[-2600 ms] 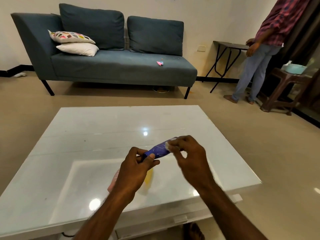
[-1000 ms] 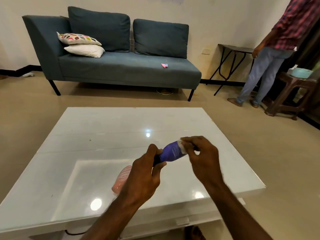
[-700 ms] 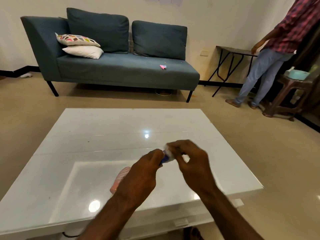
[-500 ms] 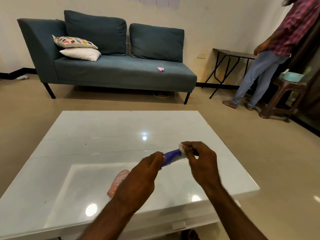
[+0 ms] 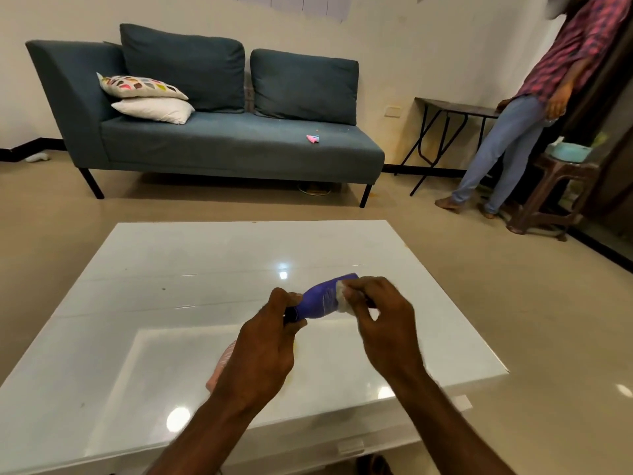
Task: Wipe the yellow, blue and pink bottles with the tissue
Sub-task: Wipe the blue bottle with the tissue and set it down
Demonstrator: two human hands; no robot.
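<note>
My left hand (image 5: 263, 354) grips the cap end of the blue bottle (image 5: 320, 299), which is held tilted above the white glossy table (image 5: 154, 269). My right hand (image 5: 380, 320) pinches a small white tissue (image 5: 342, 298) against the bottle's far end. The pink bottle (image 5: 221, 366) lies on the table under my left hand, mostly hidden by it. A yellowish smear (image 5: 294, 366) beside my left hand may be the yellow bottle; I cannot tell.
A blue-grey sofa (image 5: 222, 145) with two pillows stands beyond the table. At the right, a person (image 5: 527, 108) stands by a folding side table (image 5: 452, 108) and a brown stool (image 5: 555, 190) that bears a teal container.
My right hand has rubbed the tissue back and forth along the blue bottle and now sits at its far end. The view has shifted slightly.
</note>
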